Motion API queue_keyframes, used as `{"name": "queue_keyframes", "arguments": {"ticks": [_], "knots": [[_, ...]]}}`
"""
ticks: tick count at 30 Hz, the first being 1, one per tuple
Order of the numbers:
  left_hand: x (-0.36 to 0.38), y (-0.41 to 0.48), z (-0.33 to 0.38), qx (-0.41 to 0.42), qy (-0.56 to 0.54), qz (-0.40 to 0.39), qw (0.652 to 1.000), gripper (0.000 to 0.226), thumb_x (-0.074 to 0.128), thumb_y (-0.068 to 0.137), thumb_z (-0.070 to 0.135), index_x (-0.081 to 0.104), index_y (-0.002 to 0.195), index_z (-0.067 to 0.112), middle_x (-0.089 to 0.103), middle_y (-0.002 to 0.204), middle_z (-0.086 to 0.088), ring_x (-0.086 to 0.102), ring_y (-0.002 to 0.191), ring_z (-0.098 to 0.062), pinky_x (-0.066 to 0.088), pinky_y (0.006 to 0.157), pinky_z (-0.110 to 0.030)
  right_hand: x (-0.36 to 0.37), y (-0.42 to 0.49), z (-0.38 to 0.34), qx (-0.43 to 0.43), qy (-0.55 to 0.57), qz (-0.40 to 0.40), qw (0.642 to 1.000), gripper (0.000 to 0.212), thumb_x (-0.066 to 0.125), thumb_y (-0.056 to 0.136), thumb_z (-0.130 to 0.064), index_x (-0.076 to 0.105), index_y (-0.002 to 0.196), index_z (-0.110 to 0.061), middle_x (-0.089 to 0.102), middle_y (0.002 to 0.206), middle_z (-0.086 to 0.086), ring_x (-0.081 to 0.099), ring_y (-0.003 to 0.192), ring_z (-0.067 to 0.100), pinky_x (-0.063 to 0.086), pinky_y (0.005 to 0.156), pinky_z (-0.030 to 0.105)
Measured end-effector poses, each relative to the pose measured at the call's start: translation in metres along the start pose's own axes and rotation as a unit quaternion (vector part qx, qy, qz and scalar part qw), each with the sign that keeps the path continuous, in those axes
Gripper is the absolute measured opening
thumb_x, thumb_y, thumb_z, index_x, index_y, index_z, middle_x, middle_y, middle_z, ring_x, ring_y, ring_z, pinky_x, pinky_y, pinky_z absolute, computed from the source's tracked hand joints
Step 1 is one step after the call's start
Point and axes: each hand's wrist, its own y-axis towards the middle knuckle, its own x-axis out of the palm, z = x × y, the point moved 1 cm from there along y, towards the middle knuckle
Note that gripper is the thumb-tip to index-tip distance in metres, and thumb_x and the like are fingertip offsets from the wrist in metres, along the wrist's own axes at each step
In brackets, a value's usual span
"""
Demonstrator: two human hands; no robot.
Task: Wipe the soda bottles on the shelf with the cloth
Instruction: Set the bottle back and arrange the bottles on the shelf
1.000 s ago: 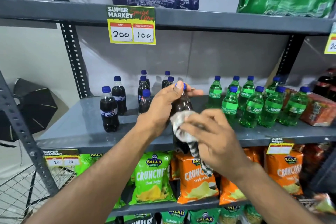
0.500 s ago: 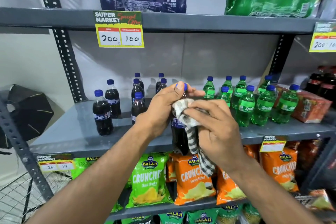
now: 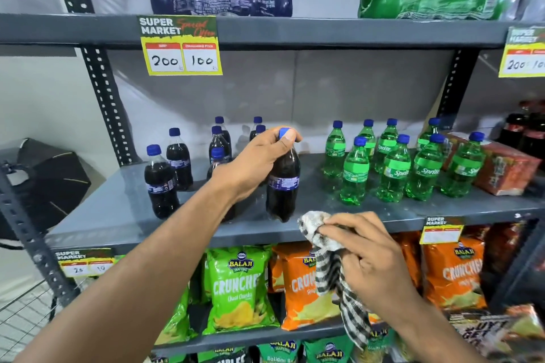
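My left hand [image 3: 253, 162] grips the neck of a dark cola bottle [image 3: 282, 185], standing upright at the front of the grey shelf [image 3: 118, 215]. My right hand [image 3: 365, 250] bunches the striped cloth [image 3: 330, 268] just below that bottle, off it.

1. The left hand [image 3: 256, 162] closes its grip round the neck and cap of a cola bottle [image 3: 282, 185] standing on the grey shelf [image 3: 118, 209].
2. The right hand [image 3: 368, 256] holds a striped cloth [image 3: 330, 268] below and right of that bottle, apart from it.
3. More cola bottles [image 3: 160, 182] stand left of it.
4. Green bottles [image 3: 393, 171] stand to its right.
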Motion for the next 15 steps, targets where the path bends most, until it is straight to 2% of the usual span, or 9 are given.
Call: {"name": "queue_keyframes", "arguments": {"ticks": [3,6,8,11,13,15], "knots": [[0.001,0.011,-0.005,0.029,0.063,0.02,0.997,0.017,0.049,0.103,0.027,0.064,0.108,0.019,0.055,0.082,0.007,0.052,0.07,0.004,0.044,0.071,-0.01,-0.006,-0.004,0.006,0.014,-0.002,0.007,1.0,0.06,0.048,0.062,0.019,0.076,0.107,-0.01,0.063,0.112,-0.01,0.056,0.103,0.02,0.046,0.091,0.021],[0.0,0.019,-0.013,0.047,0.102,0.052,0.992,0.02,0.054,0.102,0.02,0.065,0.112,0.008,0.06,0.088,0.005,0.055,0.073,0.007,0.044,0.074,-0.007,-0.012,-0.007,0.013,0.018,-0.012,0.015,1.0,0.059,0.049,0.063,0.018,0.076,0.108,-0.01,0.062,0.112,-0.011,0.057,0.104,0.019,0.044,0.094,0.019],[-0.002,0.023,-0.019,0.041,0.118,0.069,0.99,0.02,0.056,0.1,0.02,0.067,0.111,0.006,0.061,0.09,0.004,0.057,0.079,0.001,0.045,0.078,-0.011,-0.015,-0.006,0.019,0.026,-0.018,0.027,0.999,0.058,0.048,0.065,0.017,0.076,0.107,-0.01,0.062,0.111,-0.011,0.057,0.104,0.019,0.044,0.094,0.019],[-0.003,0.029,-0.03,0.013,0.125,0.09,0.988,0.015,0.06,0.098,0.025,0.068,0.107,0.015,0.061,0.095,0.003,0.058,0.089,-0.011,0.047,0.083,-0.02,-0.02,-0.005,0.025,0.036,-0.029,0.034,0.998,0.056,0.047,0.068,0.015,0.076,0.108,-0.012,0.063,0.112,-0.01,0.056,0.105,0.018,0.043,0.093,0.018],[-0.004,0.033,-0.038,0.004,0.144,0.118,0.982,0.013,0.061,0.098,0.027,0.068,0.106,0.02,0.059,0.106,-0.003,0.059,0.096,-0.015,0.047,0.087,-0.024,-0.022,-0.004,0.028,0.034,-0.037,0.032,0.998,0.055,0.047,0.07,0.013,0.076,0.109,-0.013,0.062,0.112,-0.011,0.055,0.106,0.017,0.041,0.092,0.016],[-0.006,0.037,-0.044,-0.003,0.16,0.146,0.976,0.017,0.06,0.098,0.026,0.067,0.108,0.014,0.058,0.113,-0.011,0.059,0.098,-0.019,0.045,0.089,-0.028,-0.023,-0.005,0.029,0.032,-0.04,0.03,0.998,0.055,0.047,0.07,0.013,0.076,0.109,-0.013,0.062,0.112,-0.012,0.055,0.107,0.015,0.04,0.092,0.014]]}}
